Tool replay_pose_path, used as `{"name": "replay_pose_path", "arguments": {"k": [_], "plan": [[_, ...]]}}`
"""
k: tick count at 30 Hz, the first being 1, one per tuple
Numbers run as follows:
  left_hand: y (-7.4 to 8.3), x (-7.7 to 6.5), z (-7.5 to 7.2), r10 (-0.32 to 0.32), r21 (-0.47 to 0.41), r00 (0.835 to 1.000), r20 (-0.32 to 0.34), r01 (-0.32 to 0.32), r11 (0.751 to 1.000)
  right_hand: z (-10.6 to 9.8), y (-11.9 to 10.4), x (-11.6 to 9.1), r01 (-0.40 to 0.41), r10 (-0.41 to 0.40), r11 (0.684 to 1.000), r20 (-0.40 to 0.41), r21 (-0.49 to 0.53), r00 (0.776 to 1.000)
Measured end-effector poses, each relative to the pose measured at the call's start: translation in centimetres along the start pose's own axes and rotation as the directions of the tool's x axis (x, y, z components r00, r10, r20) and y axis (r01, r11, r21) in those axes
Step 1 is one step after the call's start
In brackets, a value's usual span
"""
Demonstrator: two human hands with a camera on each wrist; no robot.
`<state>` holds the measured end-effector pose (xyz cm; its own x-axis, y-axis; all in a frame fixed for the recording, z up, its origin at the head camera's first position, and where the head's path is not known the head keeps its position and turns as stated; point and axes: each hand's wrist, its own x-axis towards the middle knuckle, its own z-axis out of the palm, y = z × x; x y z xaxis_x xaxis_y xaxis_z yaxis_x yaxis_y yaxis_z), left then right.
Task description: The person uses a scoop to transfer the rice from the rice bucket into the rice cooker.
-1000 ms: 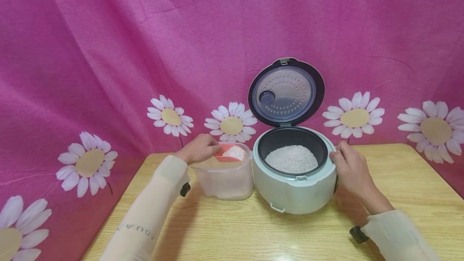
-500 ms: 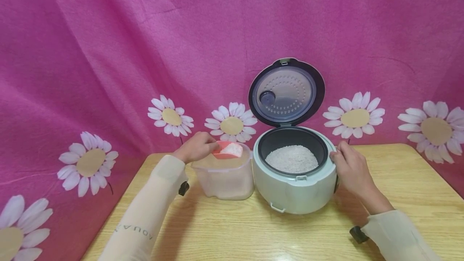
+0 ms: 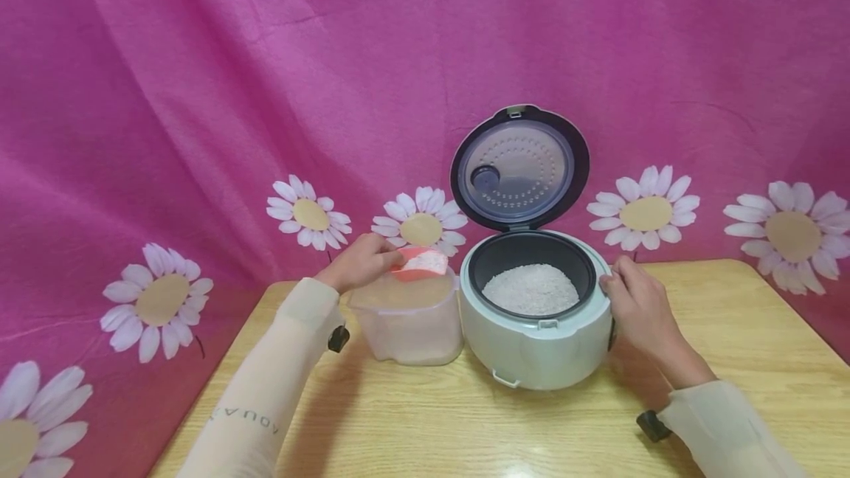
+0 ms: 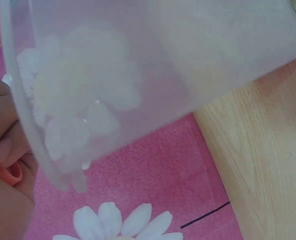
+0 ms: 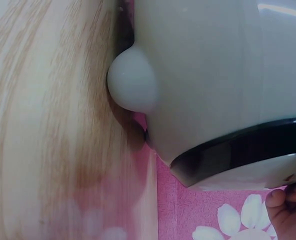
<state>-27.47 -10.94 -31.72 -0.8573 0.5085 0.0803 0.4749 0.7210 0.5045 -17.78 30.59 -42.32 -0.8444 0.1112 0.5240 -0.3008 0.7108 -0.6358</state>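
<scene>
My left hand (image 3: pixel 361 264) grips a coral-red scoop (image 3: pixel 402 274) heaped with white rice, held over the far part of a translucent plastic tub (image 3: pixel 412 327). The left wrist view shows the handle end (image 4: pixel 10 172) poking out beneath curled fingers, just beyond the tub's wall (image 4: pixel 118 75). Right of the tub stands a pale green rice cooker (image 3: pixel 531 356) with its lid (image 3: pixel 521 168) raised and a mound of rice (image 3: pixel 531 290) in the dark inner pot. My right hand (image 3: pixel 640 308) grips the cooker's upper right rim with curled fingers; in the right wrist view fingertips (image 5: pixel 278 197) meet its edge.
Tub and cooker stand side by side on a wooden table (image 3: pixel 412 419). A magenta cloth (image 3: pixel 332 80) with daisies hangs right behind the table's back edge. The raised lid leans back close to the cloth.
My left hand has lifted the scoop of rice from inside the tub to just above its rim. The right hand keeps its place on the cooker. The head view has shifted slightly.
</scene>
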Motion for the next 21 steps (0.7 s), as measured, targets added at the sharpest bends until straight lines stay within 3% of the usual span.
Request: {"name": "replay_pose_path", "arguments": {"k": [12, 21], "plan": [[2.7, 1.6, 0.1, 0.048, 0.032, 0.999, 0.026, -0.049, 0.998, 0.0, 0.2, 0.1, 0.013, -0.013, 1.0, -0.016, 0.005, 1.0], [4.9, 3.3, 1.1, 0.13, 0.055, 0.99, 0.049, -0.132, 0.99, -0.1, 0.1, -0.1, -0.004, 0.004, 1.0, 0.002, 0.001, 1.0]]}}
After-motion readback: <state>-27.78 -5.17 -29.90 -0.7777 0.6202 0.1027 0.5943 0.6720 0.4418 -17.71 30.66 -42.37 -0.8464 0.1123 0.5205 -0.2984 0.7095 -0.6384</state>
